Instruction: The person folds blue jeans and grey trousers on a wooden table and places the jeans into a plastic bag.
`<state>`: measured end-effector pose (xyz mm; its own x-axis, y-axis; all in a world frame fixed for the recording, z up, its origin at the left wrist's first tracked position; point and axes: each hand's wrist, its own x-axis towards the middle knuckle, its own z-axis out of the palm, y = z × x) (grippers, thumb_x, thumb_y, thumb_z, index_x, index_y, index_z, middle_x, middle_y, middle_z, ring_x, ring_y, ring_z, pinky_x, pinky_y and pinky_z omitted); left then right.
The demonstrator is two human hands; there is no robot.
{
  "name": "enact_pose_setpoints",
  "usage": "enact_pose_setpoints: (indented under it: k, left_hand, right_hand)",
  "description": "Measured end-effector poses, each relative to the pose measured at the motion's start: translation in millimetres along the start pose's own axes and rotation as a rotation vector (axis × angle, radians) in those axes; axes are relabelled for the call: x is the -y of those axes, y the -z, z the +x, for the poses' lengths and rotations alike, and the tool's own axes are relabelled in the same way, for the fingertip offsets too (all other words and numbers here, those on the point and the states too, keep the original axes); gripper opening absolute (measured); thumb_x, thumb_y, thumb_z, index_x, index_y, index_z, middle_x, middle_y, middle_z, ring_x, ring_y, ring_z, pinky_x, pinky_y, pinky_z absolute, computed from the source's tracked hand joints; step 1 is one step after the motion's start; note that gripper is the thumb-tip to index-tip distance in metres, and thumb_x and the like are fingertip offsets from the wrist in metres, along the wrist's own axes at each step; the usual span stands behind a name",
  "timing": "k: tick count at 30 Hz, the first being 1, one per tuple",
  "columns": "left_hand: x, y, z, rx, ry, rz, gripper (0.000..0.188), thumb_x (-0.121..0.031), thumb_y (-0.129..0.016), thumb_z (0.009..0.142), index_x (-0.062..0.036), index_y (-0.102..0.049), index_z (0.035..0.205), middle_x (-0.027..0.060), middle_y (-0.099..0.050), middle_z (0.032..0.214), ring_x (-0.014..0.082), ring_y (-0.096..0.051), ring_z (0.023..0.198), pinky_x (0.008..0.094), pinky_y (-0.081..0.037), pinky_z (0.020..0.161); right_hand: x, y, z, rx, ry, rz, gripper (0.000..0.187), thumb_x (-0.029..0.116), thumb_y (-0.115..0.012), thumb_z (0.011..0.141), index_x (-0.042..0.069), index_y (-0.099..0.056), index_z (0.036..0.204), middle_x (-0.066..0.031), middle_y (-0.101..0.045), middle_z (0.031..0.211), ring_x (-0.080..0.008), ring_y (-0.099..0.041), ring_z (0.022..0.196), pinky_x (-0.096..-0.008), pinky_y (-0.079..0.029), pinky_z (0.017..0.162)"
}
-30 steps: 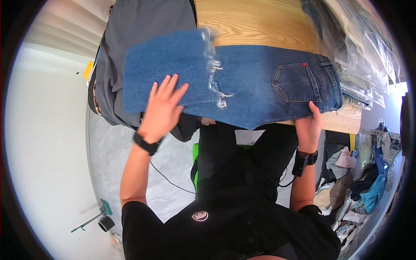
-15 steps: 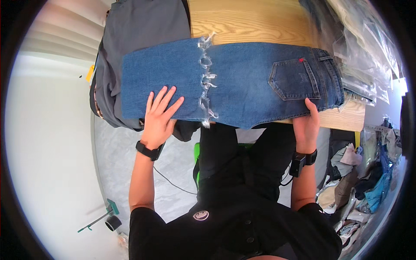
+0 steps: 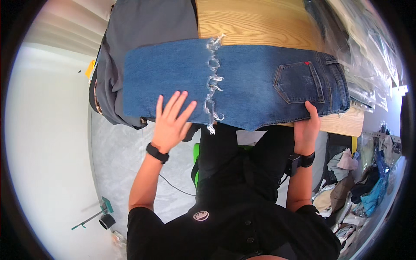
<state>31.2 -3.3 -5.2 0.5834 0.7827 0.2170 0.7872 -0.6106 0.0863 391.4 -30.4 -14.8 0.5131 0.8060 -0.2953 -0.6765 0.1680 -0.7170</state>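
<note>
A pair of blue jeans (image 3: 251, 86) lies folded lengthwise across the near side of the table. Its waistband is at the right, and a back pocket with a small red tab faces up. A frayed hem (image 3: 213, 82) with white threads crosses the middle. My left hand (image 3: 171, 125) rests on the denim left of that hem, fingers spread. At the near edge below the pocket, my right hand (image 3: 307, 128) grips the jeans, thumb on top and its other fingers hidden underneath.
Grey garments (image 3: 149, 21) are piled at the table's left. Bare wood tabletop (image 3: 260, 19) shows beyond the jeans. Clear-bagged clothes (image 3: 362, 56) stack at the right, and more clothes (image 3: 342, 186) lie low on the right. A green-headed broom (image 3: 106, 206) stands by the left wall.
My left hand has slid right across the denim, closer to the frayed hem. The jeans appear slightly further right in view; my right hand keeps its hold near the pocket.
</note>
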Motion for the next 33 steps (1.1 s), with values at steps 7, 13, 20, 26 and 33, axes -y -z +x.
enact_pose_setpoints:
  k: [7,13,20,26,33]
  left_hand:
    - [-27.9,-22.5,-4.3,-0.136,0.090,-0.102,0.060,-0.008,-0.068,0.068,-0.0180,-0.056,0.126,0.0105,-0.043,0.141,0.0285,-0.038,0.131,0.0576,-0.017,0.108]
    - [-26.7,-25.8,-4.4,-0.179,0.082,-0.196,0.056,-0.012,-0.068,0.068,-0.0207,-0.059,0.123,0.0072,-0.044,0.140,0.0262,-0.040,0.129,0.0538,-0.016,0.109]
    - [-25.6,-43.6,-15.0,-0.171,0.222,-0.361,0.045,-0.025,-0.066,0.076,-0.0163,-0.059,0.120,0.0092,-0.057,0.121,0.0253,-0.051,0.113,0.0495,-0.031,0.097]
    - [-24.1,-47.0,-15.4,-0.074,0.198,-0.362,0.035,-0.024,-0.063,0.078,-0.0117,-0.063,0.110,0.0098,-0.059,0.110,0.0247,-0.053,0.105,0.0465,-0.034,0.085]
    - [-21.8,-46.7,-14.1,-0.381,0.051,-0.261,0.036,-0.023,-0.063,0.079,-0.0109,-0.061,0.113,0.0108,-0.058,0.115,0.0256,-0.048,0.115,0.0496,-0.032,0.096]
  right_hand:
    - [-5.0,-32.4,-13.5,0.017,0.200,-0.101,0.050,-0.008,-0.057,0.078,0.002,-0.046,0.125,-0.0098,-0.052,0.122,-0.0245,-0.052,0.110,-0.0386,-0.043,0.094]
    - [-19.3,-87.0,-50.4,0.086,0.440,-0.222,0.042,-0.010,-0.059,0.079,-0.002,-0.053,0.119,-0.0110,-0.057,0.119,-0.0230,-0.055,0.109,-0.0357,-0.042,0.096]
    - [-113.9,-186.3,-90.8,1.330,1.069,-1.446,0.049,0.006,-0.050,0.078,0.010,-0.052,0.127,-0.0133,-0.046,0.136,-0.0308,-0.039,0.130,-0.0523,-0.028,0.106]
    - [-139.4,-176.1,-79.6,1.331,0.955,-1.482,0.047,0.011,-0.052,0.080,0.009,-0.051,0.127,-0.0131,-0.045,0.137,-0.0285,-0.038,0.131,-0.0534,-0.028,0.106]
    - [-136.8,-186.6,-87.9,1.079,1.042,-1.179,0.047,0.000,-0.054,0.075,0.008,-0.059,0.121,-0.0108,-0.054,0.129,-0.0282,-0.052,0.120,-0.0413,-0.041,0.101]
